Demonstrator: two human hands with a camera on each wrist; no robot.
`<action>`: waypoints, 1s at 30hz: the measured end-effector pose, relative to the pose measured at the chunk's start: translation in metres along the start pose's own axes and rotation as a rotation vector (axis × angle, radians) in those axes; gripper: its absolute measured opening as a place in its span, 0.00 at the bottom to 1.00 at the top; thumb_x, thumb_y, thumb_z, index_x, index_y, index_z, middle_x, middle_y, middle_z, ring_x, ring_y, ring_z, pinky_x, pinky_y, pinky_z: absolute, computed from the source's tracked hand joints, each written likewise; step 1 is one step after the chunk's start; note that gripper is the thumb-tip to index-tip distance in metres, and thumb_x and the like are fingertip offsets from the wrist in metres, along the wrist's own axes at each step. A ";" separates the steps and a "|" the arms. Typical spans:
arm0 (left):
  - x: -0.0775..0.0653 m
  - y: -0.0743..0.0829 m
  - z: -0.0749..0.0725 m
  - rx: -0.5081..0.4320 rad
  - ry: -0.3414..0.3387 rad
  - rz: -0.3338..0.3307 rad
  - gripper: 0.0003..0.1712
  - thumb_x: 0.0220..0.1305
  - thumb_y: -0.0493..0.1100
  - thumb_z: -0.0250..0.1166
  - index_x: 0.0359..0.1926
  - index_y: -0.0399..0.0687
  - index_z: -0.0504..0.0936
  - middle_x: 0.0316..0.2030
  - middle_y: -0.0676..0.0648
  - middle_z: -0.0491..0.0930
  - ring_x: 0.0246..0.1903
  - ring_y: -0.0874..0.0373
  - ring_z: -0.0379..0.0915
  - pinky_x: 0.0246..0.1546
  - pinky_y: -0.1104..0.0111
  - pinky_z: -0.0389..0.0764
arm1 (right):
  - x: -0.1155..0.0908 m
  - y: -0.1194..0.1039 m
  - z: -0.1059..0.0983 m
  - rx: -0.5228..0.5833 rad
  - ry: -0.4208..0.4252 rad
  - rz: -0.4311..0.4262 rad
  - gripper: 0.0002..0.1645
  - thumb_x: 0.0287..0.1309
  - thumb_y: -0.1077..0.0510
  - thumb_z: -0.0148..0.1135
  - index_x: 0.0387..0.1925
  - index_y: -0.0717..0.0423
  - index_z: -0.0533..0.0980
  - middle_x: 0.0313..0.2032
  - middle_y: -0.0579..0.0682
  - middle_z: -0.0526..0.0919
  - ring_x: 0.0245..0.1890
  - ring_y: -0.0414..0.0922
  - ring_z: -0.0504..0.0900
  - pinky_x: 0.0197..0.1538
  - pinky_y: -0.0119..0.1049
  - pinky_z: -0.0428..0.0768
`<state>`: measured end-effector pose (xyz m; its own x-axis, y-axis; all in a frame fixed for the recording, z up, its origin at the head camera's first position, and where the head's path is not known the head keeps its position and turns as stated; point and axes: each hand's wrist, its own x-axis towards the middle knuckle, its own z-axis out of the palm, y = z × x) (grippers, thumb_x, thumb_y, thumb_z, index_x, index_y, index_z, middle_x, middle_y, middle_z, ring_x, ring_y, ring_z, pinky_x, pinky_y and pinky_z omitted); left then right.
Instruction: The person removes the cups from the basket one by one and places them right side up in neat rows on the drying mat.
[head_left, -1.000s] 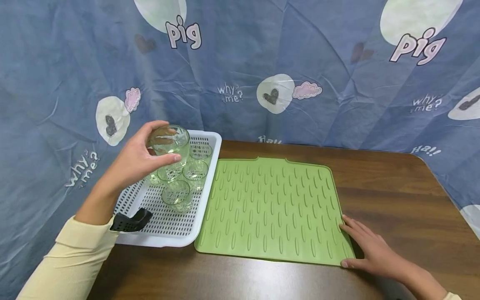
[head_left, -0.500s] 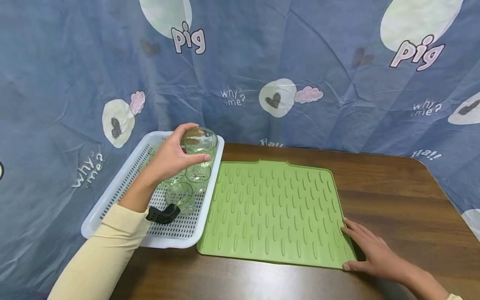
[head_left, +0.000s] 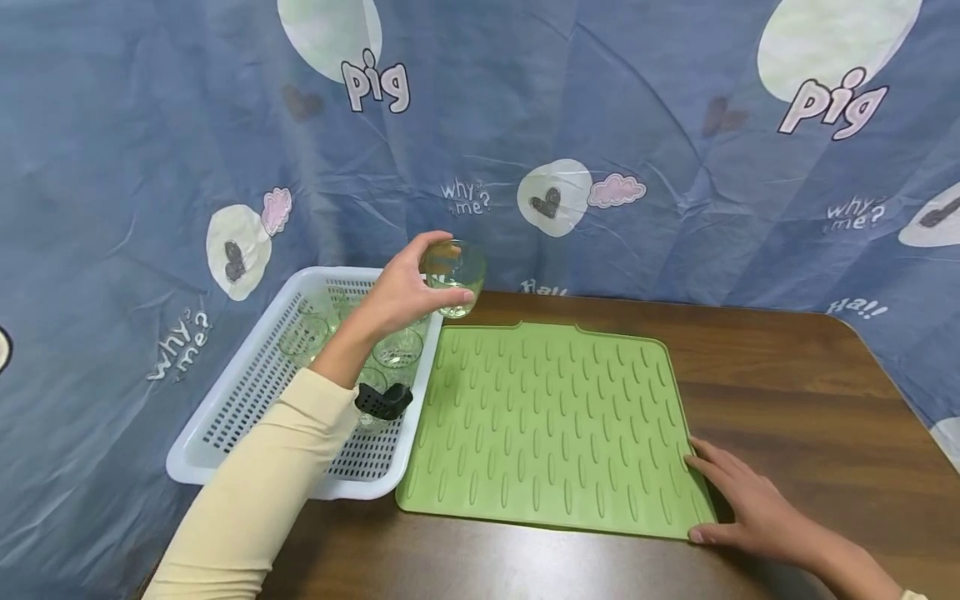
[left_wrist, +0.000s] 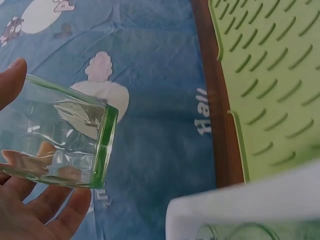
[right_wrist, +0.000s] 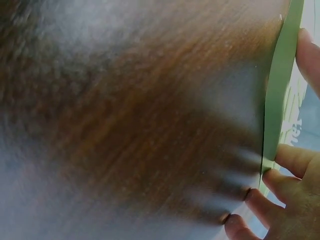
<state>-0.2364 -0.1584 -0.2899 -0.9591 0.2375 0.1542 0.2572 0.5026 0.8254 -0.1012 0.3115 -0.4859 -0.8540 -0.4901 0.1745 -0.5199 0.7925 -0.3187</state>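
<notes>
My left hand (head_left: 397, 292) grips a clear, green-tinted drinking glass (head_left: 459, 279), thumb on the near side and fingers round the back. It is held above the far right corner of a white perforated basket (head_left: 217, 417). The left wrist view shows the thick green base of the glass (left_wrist: 62, 137) and the fingers under its side. Several similar glasses (head_left: 303, 337) stand in the basket, partly hidden by my left arm. My right hand (head_left: 750, 504) rests with spread fingers at the right edge of a green ridged mat (head_left: 555, 417). In the right wrist view its fingertips touch the mat's edge (right_wrist: 277, 95).
The mat lies on a brown wooden table (head_left: 787, 383), right beside the basket. A blue patterned cloth (head_left: 465, 108) hangs behind the table. A black strap (head_left: 382, 402) is on my left wrist.
My left hand has carried the glass to the right, from over the basket's middle to its far right corner. The right hand has stayed at the mat's edge.
</notes>
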 end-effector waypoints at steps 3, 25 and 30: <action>0.005 0.006 0.007 0.005 -0.007 0.014 0.52 0.51 0.48 0.77 0.73 0.56 0.60 0.66 0.53 0.72 0.58 0.50 0.76 0.54 0.57 0.81 | 0.001 -0.001 0.000 -0.008 0.010 0.000 0.55 0.39 0.35 0.77 0.65 0.59 0.70 0.69 0.63 0.66 0.65 0.57 0.67 0.46 0.69 0.75; 0.044 0.018 0.082 -0.054 -0.108 0.013 0.51 0.53 0.48 0.77 0.73 0.57 0.60 0.68 0.53 0.72 0.60 0.49 0.74 0.59 0.54 0.79 | -0.003 -0.001 0.004 0.009 0.015 0.016 0.55 0.38 0.36 0.78 0.65 0.58 0.70 0.69 0.61 0.65 0.68 0.53 0.64 0.43 0.71 0.74; 0.051 0.012 0.099 -0.089 -0.152 -0.003 0.50 0.56 0.45 0.75 0.74 0.53 0.56 0.69 0.51 0.68 0.64 0.48 0.70 0.57 0.53 0.80 | 0.000 -0.003 0.002 0.013 -0.006 0.031 0.55 0.38 0.36 0.78 0.64 0.60 0.70 0.69 0.63 0.65 0.62 0.64 0.68 0.43 0.73 0.74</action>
<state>-0.2707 -0.0578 -0.3258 -0.9290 0.3627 0.0732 0.2364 0.4295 0.8716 -0.0999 0.3083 -0.4871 -0.8695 -0.4676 0.1593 -0.4931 0.8024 -0.3363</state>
